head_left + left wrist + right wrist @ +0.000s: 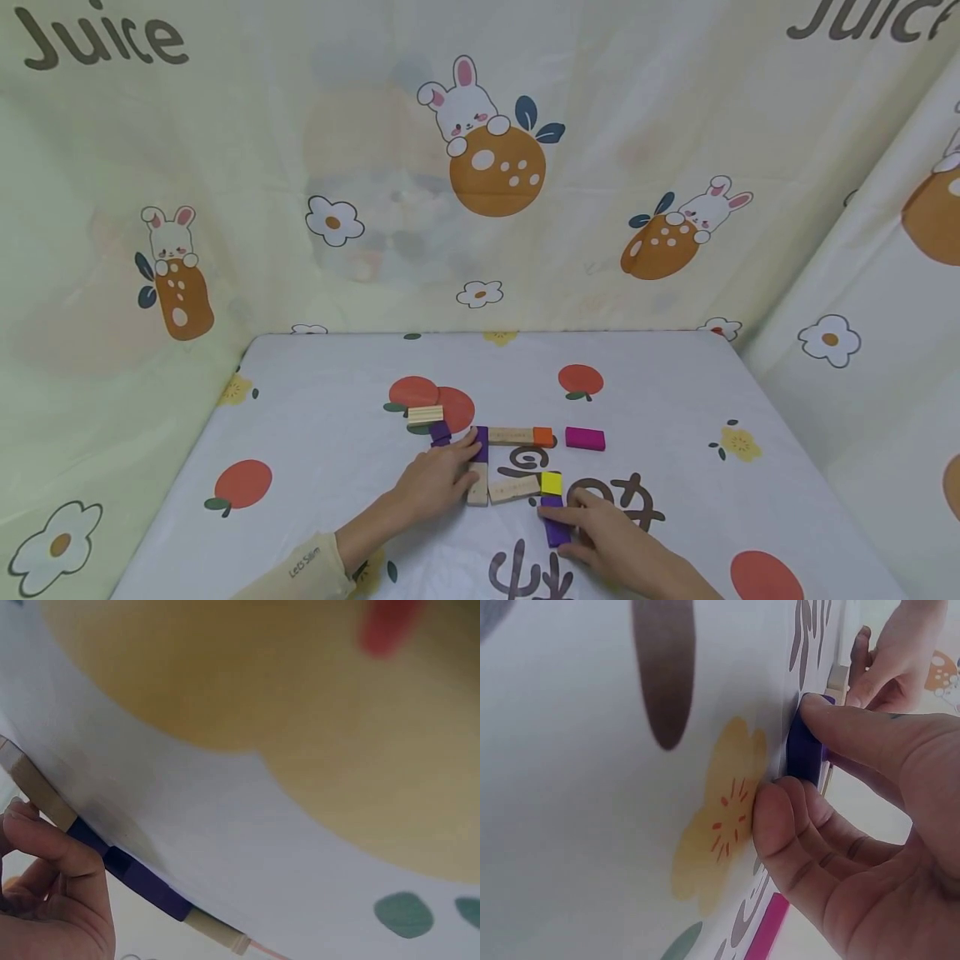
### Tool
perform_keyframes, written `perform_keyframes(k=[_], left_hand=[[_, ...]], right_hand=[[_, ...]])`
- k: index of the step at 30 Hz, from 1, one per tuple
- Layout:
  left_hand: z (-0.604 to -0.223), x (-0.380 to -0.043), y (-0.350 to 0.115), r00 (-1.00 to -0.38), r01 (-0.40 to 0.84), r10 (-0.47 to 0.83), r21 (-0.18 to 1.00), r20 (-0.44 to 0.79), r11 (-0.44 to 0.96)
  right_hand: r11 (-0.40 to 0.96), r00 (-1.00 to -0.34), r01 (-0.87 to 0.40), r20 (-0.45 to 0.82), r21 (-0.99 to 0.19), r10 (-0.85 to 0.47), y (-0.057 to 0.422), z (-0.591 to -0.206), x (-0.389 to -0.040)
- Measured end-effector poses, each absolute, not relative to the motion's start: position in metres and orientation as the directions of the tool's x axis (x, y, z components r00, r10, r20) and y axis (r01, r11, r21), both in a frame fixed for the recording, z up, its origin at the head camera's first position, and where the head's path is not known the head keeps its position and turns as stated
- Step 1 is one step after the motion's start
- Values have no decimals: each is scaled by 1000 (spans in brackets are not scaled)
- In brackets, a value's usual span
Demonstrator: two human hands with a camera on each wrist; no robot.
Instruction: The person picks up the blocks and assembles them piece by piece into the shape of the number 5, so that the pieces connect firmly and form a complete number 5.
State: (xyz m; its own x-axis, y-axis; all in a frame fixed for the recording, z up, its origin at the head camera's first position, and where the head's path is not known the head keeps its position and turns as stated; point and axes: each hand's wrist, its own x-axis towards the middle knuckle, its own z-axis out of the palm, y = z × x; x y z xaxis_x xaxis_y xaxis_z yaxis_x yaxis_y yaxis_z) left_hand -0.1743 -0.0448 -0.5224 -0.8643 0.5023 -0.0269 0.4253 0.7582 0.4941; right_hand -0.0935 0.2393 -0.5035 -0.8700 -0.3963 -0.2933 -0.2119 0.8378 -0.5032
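Observation:
On the white table, wooden blocks form a connected outline. My left hand touches its left side, fingertips at a purple block and thumb by a plain wooden block. In the left wrist view that hand is partly cut off. My right hand pinches another purple block between thumb and fingers; the right wrist view shows this purple block down at the cloth. Its far end meets a yellow block. A slightly slanted plain block lies between the two sides.
Along the far side lie a plain block and an orange block. A magenta block lies apart to their right. Behind my left hand are a striped-looking wooden piece and a dark purple piece. A printed curtain hangs behind.

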Motion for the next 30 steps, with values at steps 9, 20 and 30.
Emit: perform_keyframes(k=[9, 20, 30], left_hand=[[-525, -174, -46, -868, 415, 495, 500, -32, 760], [-527, -177, -46, -870, 409, 493, 510, -34, 757], [-523, -174, -46, -875, 399, 481, 487, -49, 777]], right_hand=[[848, -881, -187, -297, -495, -368, 251, -491, -100], [892, -972, -221, 12, -395, -235, 291, -478, -143], [918, -977, -206, 117, -338, -177, 293, -511, -173]])
